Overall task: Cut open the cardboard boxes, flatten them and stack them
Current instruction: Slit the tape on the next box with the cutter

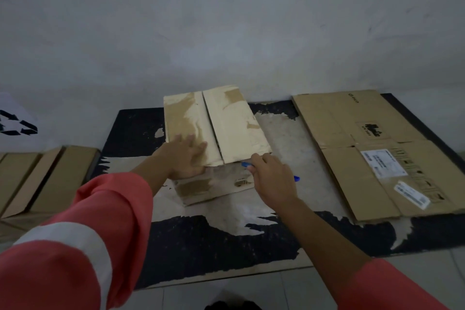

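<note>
A pale cardboard box (pixel 226 128) stands on the worn black mat (pixel 214 241) near the wall, its two top flaps meeting at a seam down the middle. My left hand (pixel 187 158) presses flat on the near left flap, fingers straight. My right hand (pixel 273 178) grips a blue-handled cutter (pixel 297 178) at the box's near right corner, its blue tip just under the right flap's edge. The blade itself is hidden.
A flattened brown box (pixel 364 153) with white labels lies on the mat to the right. More cardboard boxes (pixel 42 178) sit on the floor at the left, below a white sign with a recycling symbol (pixel 15 123). A grey wall stands close behind.
</note>
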